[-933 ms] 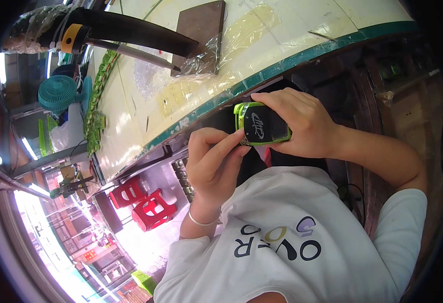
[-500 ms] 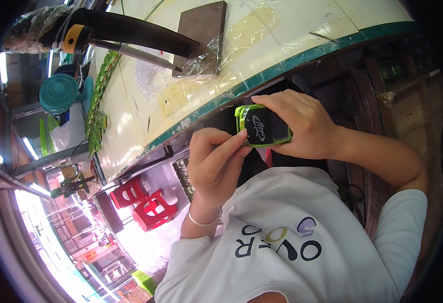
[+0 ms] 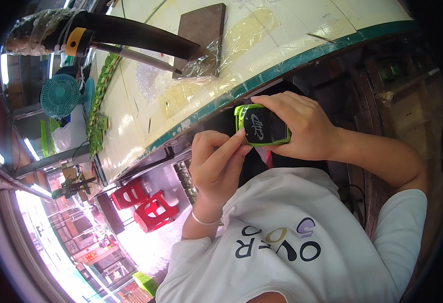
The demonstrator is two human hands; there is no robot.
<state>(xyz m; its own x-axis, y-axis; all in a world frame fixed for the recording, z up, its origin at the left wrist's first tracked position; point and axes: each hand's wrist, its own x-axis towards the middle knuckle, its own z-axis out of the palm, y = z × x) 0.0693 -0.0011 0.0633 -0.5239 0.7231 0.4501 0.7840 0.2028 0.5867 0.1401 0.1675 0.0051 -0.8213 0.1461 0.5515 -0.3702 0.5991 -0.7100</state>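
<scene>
With twelve o'clock at the top of the view and the middle on the green and black case (image 3: 274, 120), the right hand (image 3: 307, 120) is holding tight to the case from three o'clock, with one finger reaching along its top edge. The left hand (image 3: 214, 161) is coming in at eight o'clock, and its fingertips are touching the case's corner; I cannot tell if they are pinching something small there. The two hands are staying apart, and the case is sitting between them, showing a white squiggle on its black face. The table (image 3: 125, 113) is stretching from nine to one o'clock. A brown board (image 3: 200, 25) is lying on it at eleven, and a black curved bar (image 3: 135, 29) is poking toward the board from ten. Green pieces (image 3: 99, 129) are lying at nine, a teal fan (image 3: 60, 96) is standing beyond them, and red stools (image 3: 145, 222) are standing at eight.
</scene>
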